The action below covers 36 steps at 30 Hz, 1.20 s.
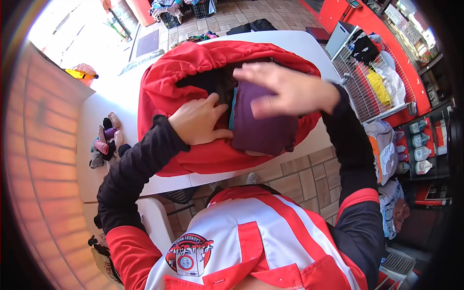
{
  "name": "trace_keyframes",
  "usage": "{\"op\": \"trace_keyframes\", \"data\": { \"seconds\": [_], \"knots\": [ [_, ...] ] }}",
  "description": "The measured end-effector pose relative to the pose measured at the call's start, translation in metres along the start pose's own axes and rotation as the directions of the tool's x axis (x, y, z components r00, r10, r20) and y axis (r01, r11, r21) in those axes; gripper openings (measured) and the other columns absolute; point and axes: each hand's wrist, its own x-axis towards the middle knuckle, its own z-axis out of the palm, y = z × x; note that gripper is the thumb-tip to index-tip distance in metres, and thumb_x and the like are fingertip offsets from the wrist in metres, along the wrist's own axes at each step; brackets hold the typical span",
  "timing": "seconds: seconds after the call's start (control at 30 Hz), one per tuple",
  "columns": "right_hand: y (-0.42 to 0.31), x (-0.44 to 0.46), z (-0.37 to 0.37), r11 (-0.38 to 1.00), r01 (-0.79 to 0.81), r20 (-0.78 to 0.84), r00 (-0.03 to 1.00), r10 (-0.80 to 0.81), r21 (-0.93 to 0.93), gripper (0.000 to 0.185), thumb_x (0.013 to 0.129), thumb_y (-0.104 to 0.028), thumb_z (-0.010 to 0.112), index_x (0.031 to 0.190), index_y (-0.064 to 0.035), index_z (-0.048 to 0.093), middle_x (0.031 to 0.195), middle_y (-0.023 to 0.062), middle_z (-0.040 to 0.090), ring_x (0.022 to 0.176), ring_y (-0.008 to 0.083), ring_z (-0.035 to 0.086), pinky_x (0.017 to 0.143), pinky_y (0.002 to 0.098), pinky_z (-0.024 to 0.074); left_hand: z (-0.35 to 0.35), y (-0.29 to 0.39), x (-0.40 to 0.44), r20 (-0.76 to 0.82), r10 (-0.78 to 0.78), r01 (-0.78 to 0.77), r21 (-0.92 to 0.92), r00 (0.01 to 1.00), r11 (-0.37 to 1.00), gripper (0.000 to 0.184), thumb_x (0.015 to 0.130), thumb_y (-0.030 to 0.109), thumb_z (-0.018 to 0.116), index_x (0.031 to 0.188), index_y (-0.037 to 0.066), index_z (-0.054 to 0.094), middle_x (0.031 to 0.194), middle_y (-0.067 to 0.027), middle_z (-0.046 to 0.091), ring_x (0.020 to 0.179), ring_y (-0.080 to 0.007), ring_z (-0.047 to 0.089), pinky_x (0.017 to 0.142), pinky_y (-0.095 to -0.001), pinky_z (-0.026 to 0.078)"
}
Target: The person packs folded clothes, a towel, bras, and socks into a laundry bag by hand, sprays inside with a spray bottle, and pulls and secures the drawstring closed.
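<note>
A large red cloth bag (181,63) lies on the white table, its gathered mouth facing up. Inside it sits a folded purple cloth item (266,128), with a strip of teal fabric (233,108) and dark fabric (200,82) beside it. My left hand (200,121) rests at the near edge of the bag's mouth, fingers bent and apart, fingertips reaching into the opening left of the purple item. Over the purple item, my right hand (290,89) is open with its fingers stretched to the left. Whether its palm touches the fabric I cannot tell.
Rolled socks (108,140) lie in a pile at the left of the white table (92,181). A wire cart (360,82) with clothes stands at the right, near shelved bottles (421,140). Laundry baskets (169,19) stand on the floor beyond the table.
</note>
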Motion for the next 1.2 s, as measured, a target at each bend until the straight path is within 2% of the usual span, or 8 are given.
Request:
{"op": "trace_keyframes", "data": {
  "seconds": [0.23, 0.43, 0.57, 0.63, 0.77, 0.9, 1.03, 1.2],
  "knots": [
    [-0.004, -0.032, 0.052, 0.992, 0.078, -0.150, 0.984, -0.092, -0.100, 0.078, 0.053, -0.026, 0.074, 0.124, -0.0162, 0.043, 0.129, 0.0243, 0.033, 0.119, 0.0420, 0.032, 0.099, 0.0462, 0.0284, 0.004, 0.014, 0.001, -0.063, 0.377, -0.365, 0.154, 0.924, 0.918, 0.021, 0.074, 0.024, 0.062, 0.082, 0.005, 0.057, 0.091, -0.0109, 0.049, 0.087, -0.0298, 0.049, 0.085, -0.0467, 0.034],
    [0.018, -0.033, 0.039, 0.973, -0.013, -0.042, 0.999, 0.023, 0.231, 0.079, 0.058, -0.026, 0.073, 0.128, -0.0184, 0.039, 0.136, 0.0205, 0.025, 0.124, 0.0374, 0.027, 0.103, 0.0413, 0.0240, -0.069, 0.086, -0.074, -0.090, 0.129, -0.157, -0.650, 0.988, 0.743, 0.028, 0.080, 0.025, 0.061, 0.088, 0.003, 0.046, 0.065, -0.0102, 0.054, 0.058, -0.0295, 0.057, 0.051, -0.0329, 0.042],
    [0.016, -0.026, 0.035, 0.971, -0.066, 0.034, 0.998, 0.060, 0.230, 0.079, 0.059, -0.028, 0.073, 0.129, -0.0186, 0.038, 0.135, 0.0214, 0.026, 0.124, 0.0368, 0.028, 0.102, 0.0406, 0.0266, -0.042, 0.102, -0.082, 0.021, -0.059, 0.058, 0.031, 0.998, 0.998, 0.058, 0.067, 0.041, 0.069, 0.101, 0.001, 0.046, 0.069, -0.0122, 0.057, 0.062, -0.0267, 0.060, 0.051, -0.0342, 0.045],
    [0.014, -0.021, 0.040, 0.981, -0.038, 0.026, 0.999, 0.033, 0.189, 0.078, 0.060, -0.028, 0.073, 0.129, -0.0187, 0.039, 0.134, 0.0225, 0.027, 0.122, 0.0380, 0.030, 0.101, 0.0408, 0.0279, -0.030, 0.100, -0.078, 0.624, 0.029, -0.093, 0.070, 0.781, 0.993, 0.039, 0.070, 0.031, 0.067, 0.090, 0.001, 0.054, 0.071, -0.0129, 0.055, 0.065, -0.0286, 0.058, 0.053, -0.0373, 0.046],
    [0.009, -0.016, 0.067, 0.998, 0.036, -0.074, 0.997, -0.039, -0.042, 0.078, 0.060, -0.026, 0.073, 0.129, -0.0191, 0.038, 0.133, 0.0231, 0.028, 0.122, 0.0399, 0.028, 0.101, 0.0473, 0.0241, -0.078, 0.108, -0.078, -0.311, 0.600, -0.670, -0.451, 0.737, 0.590, 0.009, 0.074, 0.009, 0.060, 0.077, 0.005, 0.053, 0.065, -0.0089, 0.051, 0.052, -0.0245, 0.045, 0.045, -0.0343, 0.036],
    [-0.026, -0.033, 0.070, 0.903, -0.072, -0.227, 0.973, -0.029, -0.423, 0.069, 0.063, -0.029, 0.072, 0.124, -0.0187, 0.043, 0.132, 0.0172, 0.031, 0.125, 0.0356, 0.025, 0.099, 0.0569, 0.0185, -0.076, 0.104, -0.088, -0.871, 0.050, -0.763, -0.400, 0.489, 0.507, 0.027, 0.072, 0.013, 0.068, 0.059, 0.005, 0.045, 0.050, -0.0025, 0.044, 0.045, -0.0171, 0.042, 0.042, -0.0303, 0.033],
    [-0.040, -0.075, 0.040, 0.770, 0.127, -0.014, 0.988, -0.151, 0.625, 0.022, 0.085, -0.021, 0.055, 0.097, -0.0024, 0.058, 0.092, 0.0105, 0.060, 0.088, 0.0188, 0.056, 0.078, 0.0285, 0.0427, -0.097, 0.074, -0.100, -0.683, 0.197, -0.656, -0.516, 0.703, 0.551, 0.021, 0.070, 0.012, 0.068, 0.061, 0.005, 0.050, 0.049, 0.0003, 0.041, 0.042, -0.0106, 0.042, 0.037, -0.0258, 0.029],
    [0.014, -0.144, 0.032, 0.795, -0.606, 0.339, 0.747, 0.571, -0.004, 0.047, 0.083, -0.044, 0.050, 0.089, 0.0007, 0.063, 0.074, 0.0150, 0.062, 0.065, 0.0277, 0.059, 0.062, 0.0352, 0.0469, -0.124, 0.072, -0.078, 0.049, 0.448, -0.417, -0.287, 0.893, 0.862, 0.011, 0.075, 0.013, 0.065, 0.076, 0.004, 0.059, 0.057, -0.0049, 0.050, 0.043, -0.0191, 0.049, 0.038, -0.0308, 0.034]
  ]
}}
